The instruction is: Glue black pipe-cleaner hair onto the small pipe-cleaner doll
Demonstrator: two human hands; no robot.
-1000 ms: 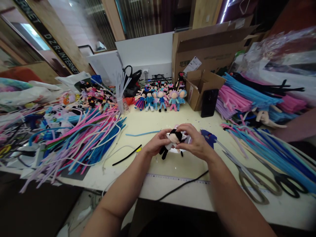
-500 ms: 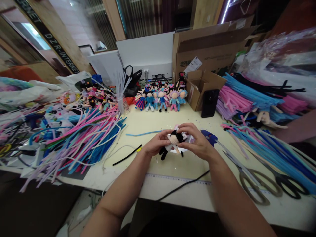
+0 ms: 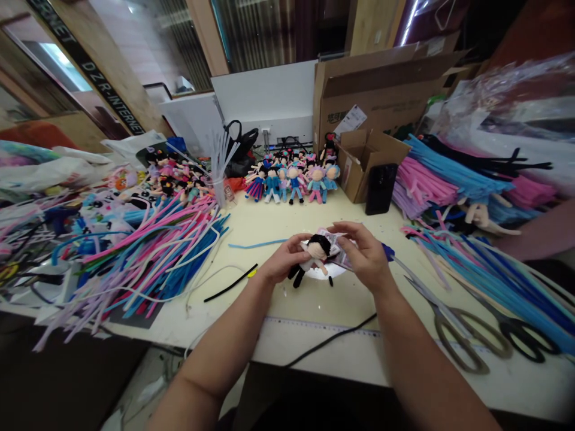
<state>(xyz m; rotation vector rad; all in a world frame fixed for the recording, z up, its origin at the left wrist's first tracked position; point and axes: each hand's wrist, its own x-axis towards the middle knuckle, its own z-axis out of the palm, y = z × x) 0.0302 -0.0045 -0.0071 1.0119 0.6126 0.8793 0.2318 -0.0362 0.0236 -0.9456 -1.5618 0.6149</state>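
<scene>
Held in my left hand (image 3: 287,258) is a small fuzzy doll (image 3: 318,251) with black hair, a blank beige face, a white top and black legs. The thumb and fingers close on its left side. My right hand (image 3: 362,251) is just to the right of the doll's head, its fingers curled in and its thumb close to them. What they pinch, if anything, is too small to make out. A pinkish printed packet (image 3: 345,257) lies beneath this hand, partly hidden. A short black piece (image 3: 331,281) is below the doll's arm.
Scissors (image 3: 453,323) lie at the right, beside pipe cleaners (image 3: 489,269). More pipe cleaners (image 3: 166,257) heap at the left. Finished dolls (image 3: 294,179) stand at the back near a phone (image 3: 381,188) and a cardboard box (image 3: 366,158). A black stem (image 3: 231,282) lies left of my arms.
My right hand has come off the doll's head and moved slightly right, over the packet. The doll stays in my left hand, its face now more fully seen.
</scene>
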